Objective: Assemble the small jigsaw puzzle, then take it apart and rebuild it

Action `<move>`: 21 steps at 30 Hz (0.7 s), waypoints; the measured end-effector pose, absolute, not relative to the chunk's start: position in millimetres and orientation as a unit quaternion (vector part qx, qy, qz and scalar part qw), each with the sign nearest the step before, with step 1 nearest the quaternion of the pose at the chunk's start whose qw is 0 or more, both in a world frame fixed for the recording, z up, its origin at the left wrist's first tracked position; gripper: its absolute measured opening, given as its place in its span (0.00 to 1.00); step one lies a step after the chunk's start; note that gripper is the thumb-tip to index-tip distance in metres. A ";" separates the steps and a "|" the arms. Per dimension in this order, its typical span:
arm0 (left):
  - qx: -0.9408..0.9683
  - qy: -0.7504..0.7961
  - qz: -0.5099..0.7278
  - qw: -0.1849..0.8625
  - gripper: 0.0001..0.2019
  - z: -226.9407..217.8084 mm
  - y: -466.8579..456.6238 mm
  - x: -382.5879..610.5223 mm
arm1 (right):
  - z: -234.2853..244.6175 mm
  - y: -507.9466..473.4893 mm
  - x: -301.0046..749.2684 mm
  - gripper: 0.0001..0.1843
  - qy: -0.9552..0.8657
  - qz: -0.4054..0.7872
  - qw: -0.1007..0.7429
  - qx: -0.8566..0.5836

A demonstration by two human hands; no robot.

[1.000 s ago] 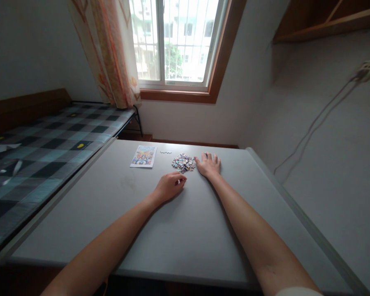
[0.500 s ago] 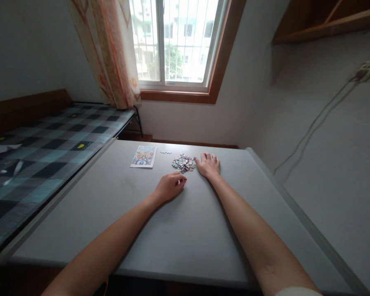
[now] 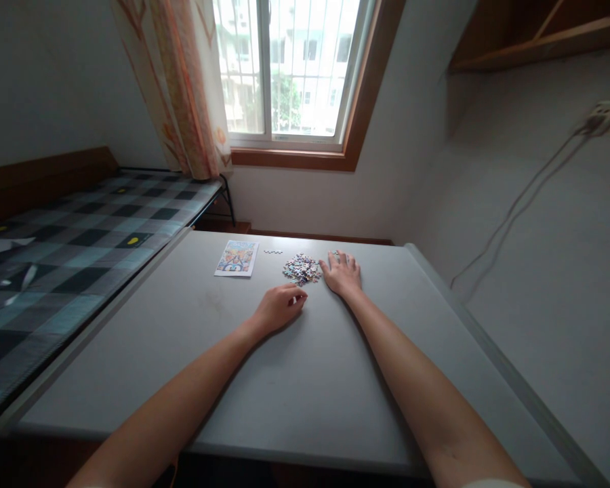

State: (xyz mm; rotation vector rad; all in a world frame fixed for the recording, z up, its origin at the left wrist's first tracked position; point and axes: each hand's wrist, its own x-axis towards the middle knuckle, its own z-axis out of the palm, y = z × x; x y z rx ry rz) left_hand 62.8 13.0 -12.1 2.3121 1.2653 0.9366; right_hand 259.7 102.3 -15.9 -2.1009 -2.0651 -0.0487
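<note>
A heap of small colourful puzzle pieces (image 3: 301,268) lies on the grey table (image 3: 295,366) towards its far side. My right hand (image 3: 341,272) rests flat on the table just right of the heap, fingers spread and touching the surface. My left hand (image 3: 279,307) sits nearer to me, below the heap, its fingers curled and pinched on a small pale puzzle piece (image 3: 295,298). Left of the heap lies a printed picture card (image 3: 236,257), with a short row of joined pieces (image 3: 273,251) between card and heap.
A bed with a checked cover (image 3: 71,251) runs along the table's left edge. A window (image 3: 285,68) and a patterned curtain (image 3: 177,81) are behind. A wall with hanging cables (image 3: 518,210) borders the right side, under a wooden shelf (image 3: 533,34).
My right hand has shifted slightly left, closer to the heap. My left hand has stayed where it was.
</note>
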 end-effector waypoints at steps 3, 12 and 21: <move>0.813 0.451 0.325 0.173 0.09 -11.8 13.1 63.0 | -17.5 97.1 259.5 0.34 -0.709 -0.021 0.099 -0.697; 0.811 0.454 0.331 0.163 0.09 -10.6 12.8 62.9 | -18.2 68.9 250.2 0.25 -0.727 -0.065 0.186 -0.658; 0.783 0.541 0.295 0.081 0.23 -11.2 12.7 63.7 | -14.8 41.6 245.6 0.17 -0.761 -0.013 0.254 -0.596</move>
